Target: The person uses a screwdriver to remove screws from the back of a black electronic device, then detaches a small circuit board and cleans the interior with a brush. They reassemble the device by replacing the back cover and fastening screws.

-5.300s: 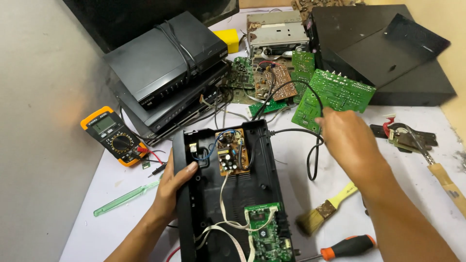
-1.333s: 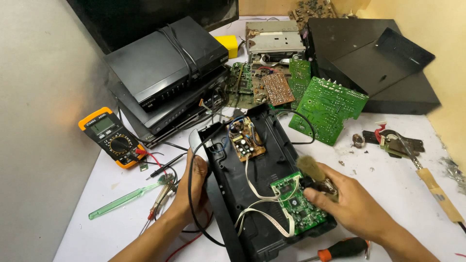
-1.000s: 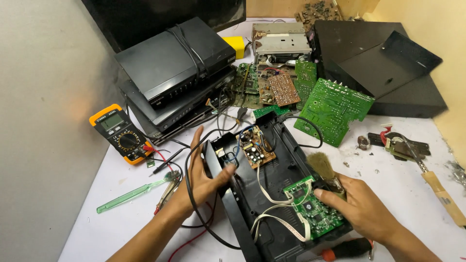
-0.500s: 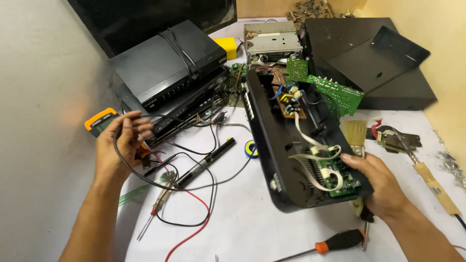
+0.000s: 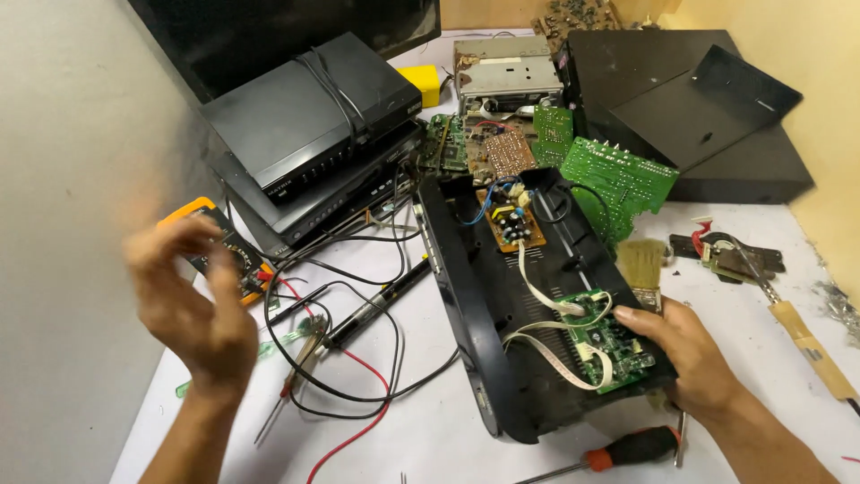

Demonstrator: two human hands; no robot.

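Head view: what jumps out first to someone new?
The opened black chassis at centre, tilted up on its side, with a green circuit board and white ribbon cables inside; the right hand grips its lower right edge. The left hand hangs in the air at left, fingers curled, over a tangle of black and red leads beside an orange multimeter.
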